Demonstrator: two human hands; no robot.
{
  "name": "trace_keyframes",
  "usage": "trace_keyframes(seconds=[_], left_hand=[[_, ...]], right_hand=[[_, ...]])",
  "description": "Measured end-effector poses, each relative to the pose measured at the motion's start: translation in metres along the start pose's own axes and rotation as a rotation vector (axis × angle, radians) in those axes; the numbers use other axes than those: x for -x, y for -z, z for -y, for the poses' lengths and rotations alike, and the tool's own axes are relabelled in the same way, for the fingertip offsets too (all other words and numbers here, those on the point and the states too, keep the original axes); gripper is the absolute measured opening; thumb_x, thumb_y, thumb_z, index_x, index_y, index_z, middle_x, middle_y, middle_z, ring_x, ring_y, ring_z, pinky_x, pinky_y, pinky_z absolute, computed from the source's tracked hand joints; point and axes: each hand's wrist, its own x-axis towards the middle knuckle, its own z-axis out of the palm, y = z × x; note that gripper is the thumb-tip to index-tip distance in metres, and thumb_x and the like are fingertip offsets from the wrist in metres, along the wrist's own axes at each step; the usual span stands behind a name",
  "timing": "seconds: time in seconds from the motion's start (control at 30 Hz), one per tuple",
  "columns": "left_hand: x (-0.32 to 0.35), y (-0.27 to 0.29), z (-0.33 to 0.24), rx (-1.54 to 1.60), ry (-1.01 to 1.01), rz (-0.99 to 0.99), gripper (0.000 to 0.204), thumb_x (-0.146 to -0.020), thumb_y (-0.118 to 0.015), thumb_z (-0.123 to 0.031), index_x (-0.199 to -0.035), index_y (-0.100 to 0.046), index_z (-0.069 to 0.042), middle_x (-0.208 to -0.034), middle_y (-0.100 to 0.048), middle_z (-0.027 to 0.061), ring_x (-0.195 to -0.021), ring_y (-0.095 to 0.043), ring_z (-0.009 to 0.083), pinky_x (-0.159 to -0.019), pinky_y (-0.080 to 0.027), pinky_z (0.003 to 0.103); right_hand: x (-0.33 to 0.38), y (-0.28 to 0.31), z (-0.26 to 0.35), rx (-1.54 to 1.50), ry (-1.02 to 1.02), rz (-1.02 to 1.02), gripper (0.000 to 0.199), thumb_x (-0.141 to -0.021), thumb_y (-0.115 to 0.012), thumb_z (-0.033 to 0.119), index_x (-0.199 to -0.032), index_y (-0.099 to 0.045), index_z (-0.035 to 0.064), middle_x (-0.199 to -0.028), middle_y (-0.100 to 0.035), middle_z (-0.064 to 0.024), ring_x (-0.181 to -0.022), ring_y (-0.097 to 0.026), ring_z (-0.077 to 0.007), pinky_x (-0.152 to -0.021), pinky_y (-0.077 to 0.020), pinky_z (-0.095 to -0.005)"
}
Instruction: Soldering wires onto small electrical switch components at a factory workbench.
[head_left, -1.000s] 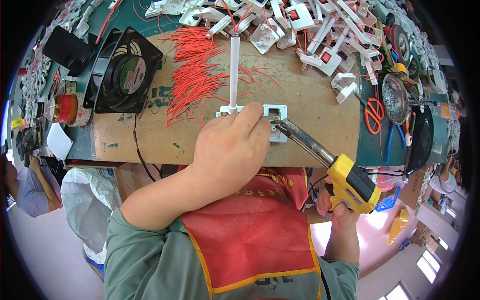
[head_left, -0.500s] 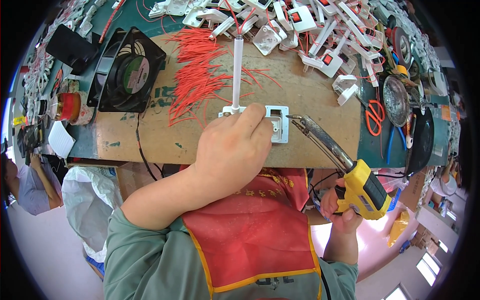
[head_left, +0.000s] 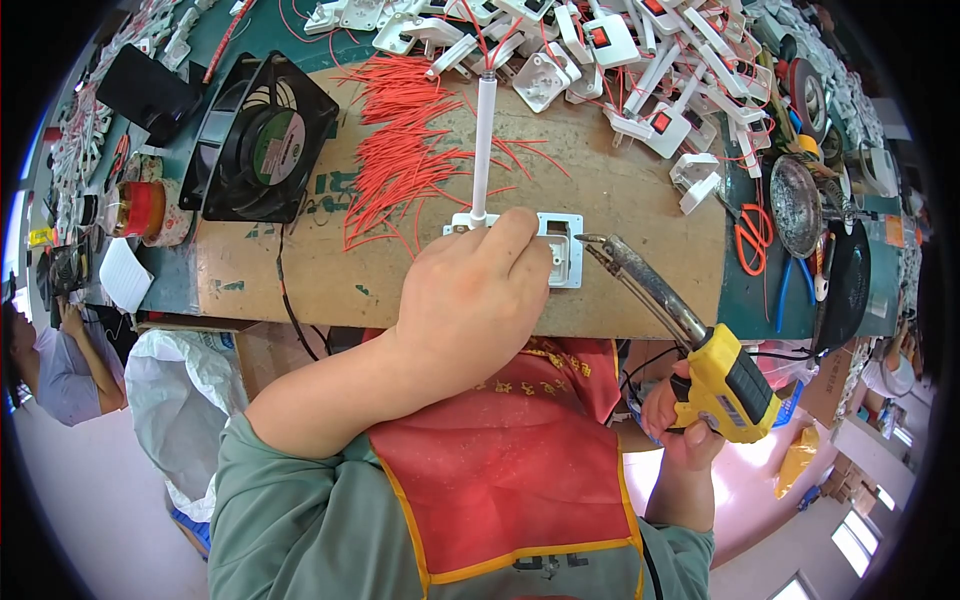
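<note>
My left hand [head_left: 462, 300] rests over a white plastic housing [head_left: 570, 272] near the bench's front edge, its fingers closed on it and hiding its middle. A white tube [head_left: 484, 150] runs away from the housing's far side, with thin red wires coming out of its far end. In my right hand [head_left: 683, 425] is a yellow and black soldering gun [head_left: 735, 385], gripped by its handle. Its dark metal tip points left, close beside the housing's right edge; whether they touch I cannot tell.
Cut red wires [head_left: 400, 160] lie in a heap beyond my left hand. A black fan [head_left: 265, 140] stands left of them. White switch housings [head_left: 665, 120] pile up at the back right. Red-handled scissors [head_left: 752, 235] and a round metal dish [head_left: 795, 205] lie at right.
The whole view has shifted slightly. Both hands keep their grips, and the soldering tip stays beside the housing's right edge.
</note>
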Motion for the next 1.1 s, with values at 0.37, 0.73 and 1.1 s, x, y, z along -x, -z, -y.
trace_keyframes(seconds=[0.37,0.73,1.1], left_hand=[[0.000,0.000,-0.001,-0.006,0.001,0.010,0.012,-0.074,-0.069,-0.004,-0.083,-0.062,-0.006,-0.093,-0.058,0.0041,-0.063,-0.060,0.0191,-0.054,-0.047,0.032],[0.001,0.001,0.001,0.013,0.001,-0.012,0.013,-0.072,-0.068,-0.004,-0.084,-0.062,-0.006,-0.093,-0.058,0.0047,-0.061,-0.059,0.0203,-0.054,-0.047,0.033],[0.012,0.042,0.015,0.094,0.043,-0.110,0.016,-0.077,-0.071,-0.007,-0.091,-0.065,-0.007,-0.094,-0.063,0.0058,-0.075,-0.064,0.0224,-0.063,-0.052,0.033]], right_hand=[[0.001,-0.004,0.002,-0.011,-0.033,-0.024,0.077,-0.081,-0.076,0.048,-0.129,-0.046,-0.0031,-0.065,-0.047,-0.0017,-0.049,-0.047,-0.0126,-0.042,-0.0398,-0.0257],[-0.003,-0.003,-0.002,-0.041,-0.014,-0.010,0.080,-0.078,-0.079,0.049,-0.128,-0.046,-0.0035,-0.064,-0.047,-0.0019,-0.049,-0.046,-0.0127,-0.042,-0.0397,-0.0258],[0.000,0.008,-0.006,-0.049,0.049,-0.046,0.075,-0.080,-0.077,0.047,-0.126,-0.045,-0.0034,-0.062,-0.046,-0.0011,-0.046,-0.045,-0.0127,-0.040,-0.0386,-0.0252]])
